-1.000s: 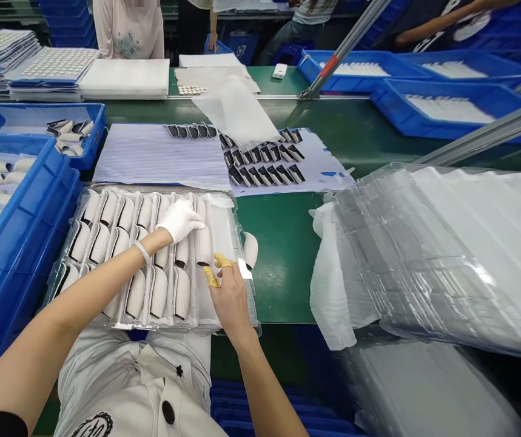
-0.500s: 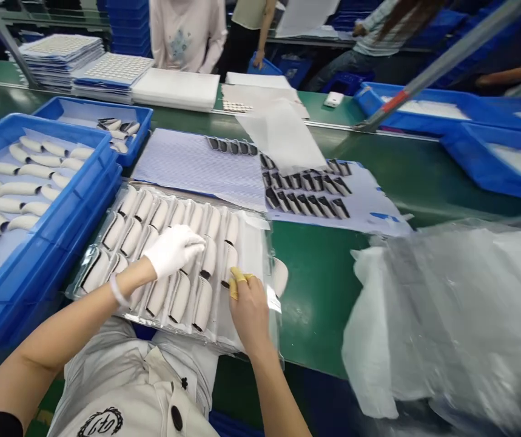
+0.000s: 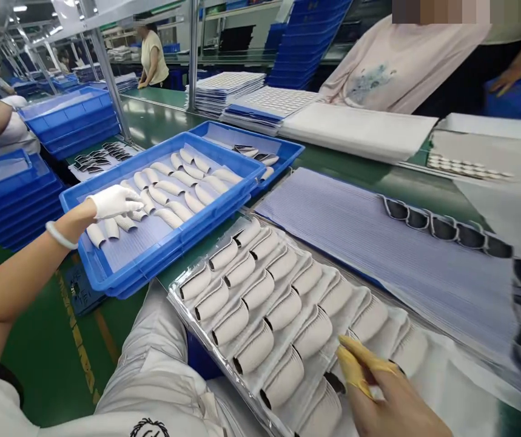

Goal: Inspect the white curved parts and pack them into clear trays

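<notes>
My left hand (image 3: 117, 202), in a white glove, reaches into a blue plastic tray (image 3: 135, 276) at the left. Its fingers are stretched out and slightly apart, with the tips at one of the cream, curved, sleeve-like pieces (image 3: 169, 187) lying there on lined paper. My right hand (image 3: 373, 376), with yellow finger cots, is low over a clear plastic tray (image 3: 212, 352) across my lap. Its covered fingertips come together beside the cream pieces in that tray; what lies between them is hidden. Similar cream pieces with dark open ends (image 3: 282, 376) fill slanted rows, separated by white sheet.
Behind the clear tray lies a lined sheet (image 3: 333, 206) with a row of dark-lined pieces (image 3: 446, 227). A smaller blue tray (image 3: 287, 155) sits behind the first. White stacks (image 3: 360, 130) line the bench beyond. Metal posts (image 3: 110, 73) rise from it. Several people are around.
My view has swung left. My left hand has moved from the clear tray to the blue tray. My right hand has stayed at the clear tray.
</notes>
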Demonstrator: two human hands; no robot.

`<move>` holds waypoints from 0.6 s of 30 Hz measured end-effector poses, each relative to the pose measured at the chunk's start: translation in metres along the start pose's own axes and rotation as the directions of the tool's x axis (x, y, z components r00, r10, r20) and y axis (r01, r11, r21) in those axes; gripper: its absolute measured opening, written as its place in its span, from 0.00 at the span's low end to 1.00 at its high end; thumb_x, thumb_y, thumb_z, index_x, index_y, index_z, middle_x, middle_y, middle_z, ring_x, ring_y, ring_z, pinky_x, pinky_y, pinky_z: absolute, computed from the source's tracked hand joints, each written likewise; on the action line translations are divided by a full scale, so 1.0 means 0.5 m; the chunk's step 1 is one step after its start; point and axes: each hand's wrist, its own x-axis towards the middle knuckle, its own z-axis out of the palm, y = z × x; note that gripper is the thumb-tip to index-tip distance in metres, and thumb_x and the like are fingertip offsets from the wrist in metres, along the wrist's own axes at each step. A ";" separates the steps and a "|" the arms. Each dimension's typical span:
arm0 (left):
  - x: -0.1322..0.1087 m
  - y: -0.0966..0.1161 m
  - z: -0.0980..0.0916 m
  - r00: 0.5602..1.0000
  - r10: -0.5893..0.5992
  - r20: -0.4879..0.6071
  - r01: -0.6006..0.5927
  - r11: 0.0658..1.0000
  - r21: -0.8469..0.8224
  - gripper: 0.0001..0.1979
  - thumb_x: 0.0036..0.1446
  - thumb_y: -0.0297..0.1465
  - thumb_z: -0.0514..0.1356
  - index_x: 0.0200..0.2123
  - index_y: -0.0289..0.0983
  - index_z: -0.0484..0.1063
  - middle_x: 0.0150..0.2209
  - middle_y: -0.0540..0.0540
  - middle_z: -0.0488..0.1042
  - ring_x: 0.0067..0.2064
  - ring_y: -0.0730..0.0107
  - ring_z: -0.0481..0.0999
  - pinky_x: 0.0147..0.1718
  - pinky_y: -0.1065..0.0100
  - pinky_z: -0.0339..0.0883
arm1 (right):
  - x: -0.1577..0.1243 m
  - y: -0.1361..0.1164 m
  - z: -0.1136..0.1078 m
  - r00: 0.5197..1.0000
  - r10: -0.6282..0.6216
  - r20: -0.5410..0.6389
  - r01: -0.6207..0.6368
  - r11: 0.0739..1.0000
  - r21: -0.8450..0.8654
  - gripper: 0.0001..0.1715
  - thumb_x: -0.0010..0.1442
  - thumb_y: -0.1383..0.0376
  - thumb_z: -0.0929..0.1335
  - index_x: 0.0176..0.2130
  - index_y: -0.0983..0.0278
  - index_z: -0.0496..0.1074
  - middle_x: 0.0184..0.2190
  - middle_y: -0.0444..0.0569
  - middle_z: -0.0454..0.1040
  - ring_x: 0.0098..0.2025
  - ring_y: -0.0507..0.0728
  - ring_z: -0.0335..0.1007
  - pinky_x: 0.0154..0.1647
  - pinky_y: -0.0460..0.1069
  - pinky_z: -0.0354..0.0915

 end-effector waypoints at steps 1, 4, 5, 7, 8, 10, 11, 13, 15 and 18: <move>0.029 -0.007 0.007 0.999 0.019 0.036 -0.020 1.000 0.008 0.19 0.55 0.39 0.58 0.46 0.35 0.75 0.40 0.44 0.79 0.36 0.65 0.78 0.37 0.68 0.70 | 0.032 -0.029 0.008 0.999 -0.033 0.008 0.032 0.995 0.089 0.17 0.66 0.57 0.59 0.40 0.63 0.71 0.34 0.52 0.77 0.32 0.58 0.73 0.28 0.50 0.66; 0.105 -0.003 0.053 0.993 0.097 0.068 -0.097 0.995 0.002 0.22 0.52 0.40 0.60 0.49 0.36 0.73 0.44 0.45 0.79 0.40 0.66 0.77 0.39 0.70 0.68 | 0.131 -0.124 0.038 0.995 -0.104 -0.011 0.102 0.948 0.302 0.12 0.65 0.62 0.62 0.43 0.62 0.71 0.35 0.50 0.77 0.35 0.57 0.73 0.37 0.51 0.67; 0.124 0.003 0.072 0.991 0.118 0.066 -0.119 0.993 0.003 0.23 0.51 0.41 0.61 0.48 0.36 0.73 0.43 0.45 0.79 0.41 0.66 0.77 0.40 0.71 0.67 | 0.163 -0.155 0.051 0.991 -0.133 0.012 0.121 0.928 0.352 0.12 0.65 0.63 0.61 0.44 0.62 0.71 0.35 0.51 0.76 0.36 0.57 0.73 0.37 0.51 0.67; 0.152 0.015 0.106 0.987 0.151 0.064 -0.152 0.988 0.010 0.23 0.48 0.43 0.62 0.44 0.35 0.75 0.39 0.47 0.79 0.40 0.67 0.76 0.40 0.72 0.66 | 0.225 -0.215 0.079 0.980 -0.189 0.068 0.147 0.907 0.394 0.13 0.65 0.64 0.60 0.46 0.63 0.71 0.35 0.53 0.75 0.38 0.58 0.71 0.38 0.52 0.67; 0.162 0.019 0.120 0.985 0.162 0.062 -0.163 0.987 0.014 0.22 0.47 0.44 0.62 0.41 0.35 0.75 0.36 0.48 0.79 0.39 0.67 0.76 0.39 0.72 0.65 | 0.255 -0.242 0.095 0.969 -0.220 0.114 0.162 0.911 0.380 0.14 0.66 0.64 0.60 0.47 0.64 0.71 0.37 0.54 0.75 0.40 0.59 0.71 0.40 0.53 0.67; 0.172 0.022 0.138 0.983 0.176 0.058 -0.178 0.984 0.024 0.18 0.46 0.43 0.63 0.34 0.34 0.76 0.29 0.49 0.78 0.35 0.67 0.75 0.35 0.71 0.64 | 0.315 -0.290 0.129 0.929 -0.257 0.266 0.189 0.948 0.257 0.16 0.66 0.66 0.59 0.49 0.66 0.70 0.41 0.56 0.74 0.45 0.60 0.69 0.45 0.54 0.65; 0.174 0.020 0.142 0.982 0.183 0.054 -0.184 0.983 0.027 0.16 0.45 0.42 0.64 0.30 0.34 0.76 0.27 0.48 0.77 0.33 0.66 0.75 0.33 0.70 0.63 | 0.344 -0.310 0.147 0.911 -0.264 0.316 0.201 0.955 0.219 0.16 0.66 0.66 0.60 0.50 0.66 0.70 0.43 0.57 0.73 0.47 0.61 0.68 0.48 0.54 0.64; 0.171 0.013 0.139 0.979 0.200 0.047 -0.201 0.979 0.025 0.13 0.45 0.39 0.64 0.26 0.34 0.75 0.25 0.47 0.76 0.30 0.65 0.74 0.30 0.69 0.62 | 0.399 -0.342 0.186 0.887 -0.253 0.387 0.209 0.966 0.151 0.17 0.65 0.68 0.60 0.51 0.69 0.70 0.45 0.59 0.73 0.50 0.63 0.66 0.51 0.55 0.62; 0.158 0.002 0.125 0.975 0.222 0.021 -0.222 0.975 0.012 0.11 0.47 0.37 0.63 0.25 0.34 0.75 0.25 0.47 0.76 0.29 0.66 0.73 0.30 0.69 0.62 | 0.450 -0.364 0.227 0.861 -0.214 0.462 0.198 0.977 0.083 0.16 0.65 0.69 0.61 0.49 0.72 0.71 0.45 0.63 0.72 0.52 0.65 0.65 0.53 0.58 0.60; 0.120 -0.018 0.094 0.965 0.253 -0.069 -0.254 0.967 -0.006 0.10 0.51 0.36 0.60 0.26 0.35 0.74 0.27 0.48 0.75 0.32 0.66 0.73 0.34 0.68 0.64 | 0.509 -0.383 0.286 0.785 -0.115 0.608 0.155 0.988 -0.014 0.13 0.64 0.65 0.65 0.46 0.71 0.71 0.45 0.57 0.72 0.49 0.61 0.68 0.52 0.60 0.63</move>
